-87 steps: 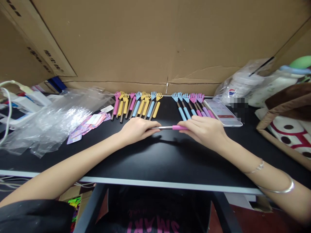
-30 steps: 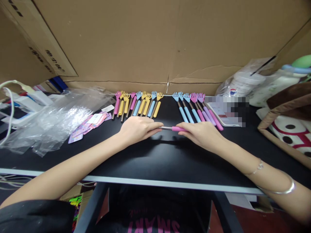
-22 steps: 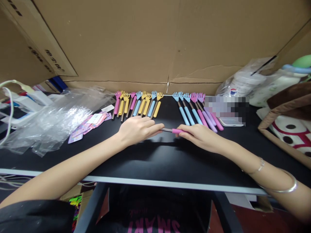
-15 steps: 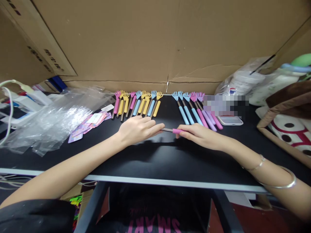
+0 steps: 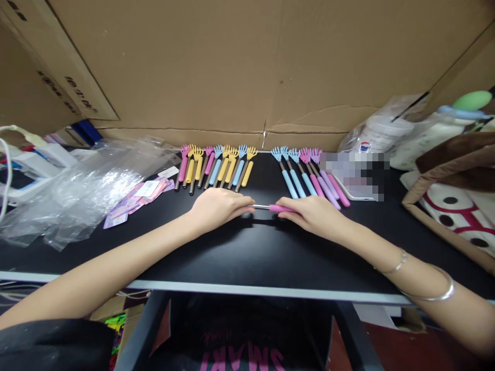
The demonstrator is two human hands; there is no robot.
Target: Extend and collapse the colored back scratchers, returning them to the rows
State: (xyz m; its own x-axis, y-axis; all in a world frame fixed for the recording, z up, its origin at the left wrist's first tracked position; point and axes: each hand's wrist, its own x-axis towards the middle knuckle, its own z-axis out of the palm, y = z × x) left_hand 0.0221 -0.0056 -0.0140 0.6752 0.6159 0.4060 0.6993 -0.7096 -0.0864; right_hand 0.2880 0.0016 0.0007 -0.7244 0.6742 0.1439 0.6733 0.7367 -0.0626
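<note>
Between my hands, level above the black table (image 5: 255, 257), is a back scratcher (image 5: 275, 208) with a pink grip and thin metal rod. My left hand (image 5: 218, 208) is closed round the rod's end, hiding whatever is there. Fingers of my right hand (image 5: 315, 212) wrap the pink grip. Beyond my left hand lies a row of back scratchers (image 5: 243, 172) in pink, yellow and blue, their grips partway up the rods. Past my right hand, a second group of back scratchers (image 5: 305, 180) in blue, pink and purple has grips at the near ends.
To the left lie clear plastic bags (image 5: 77, 190) and printed cards (image 5: 135, 198). A phone (image 5: 361, 198), partly blurred out, lies right of the scratchers. Behind it are a bagged cup (image 5: 381, 134) and a brown-and-white bag (image 5: 452, 190). A cardboard wall (image 5: 216, 67) closes the back.
More of the metal rod and pink grip shows between my hands, which are slightly further apart. The whole view has shifted a little.
</note>
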